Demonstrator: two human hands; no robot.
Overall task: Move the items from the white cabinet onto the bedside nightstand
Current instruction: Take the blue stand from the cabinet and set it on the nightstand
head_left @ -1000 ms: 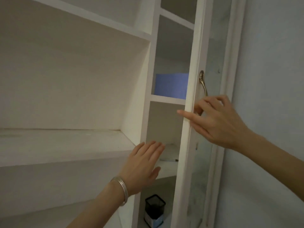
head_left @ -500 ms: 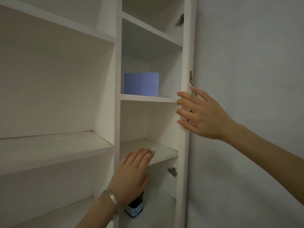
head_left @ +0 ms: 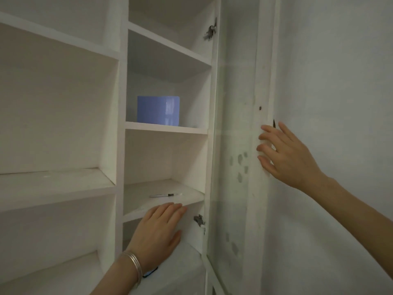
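Note:
The white cabinet [head_left: 119,145] stands open in front of me. A blue box [head_left: 158,110] sits on an upper shelf of its narrow right column. A thin pen-like item [head_left: 165,195] lies on the shelf below. My left hand [head_left: 158,233], with a silver bracelet on the wrist, reaches flat toward that shelf's front edge with straight fingers and holds nothing. My right hand [head_left: 282,153] presses its straight fingers against the edge of the glass cabinet door [head_left: 234,145], swung wide open to the right. A dark container [head_left: 150,272] is mostly hidden behind my left wrist.
The wide left column of shelves [head_left: 55,184] shows nothing on it. Metal hinges [head_left: 210,31] sit on the right cabinet wall. A pale wall [head_left: 340,81] stands directly right of the opened door.
My right hand has swung the glass door from nearly edge-on to wide open against the wall. My left hand has moved up and right to the pen shelf's edge.

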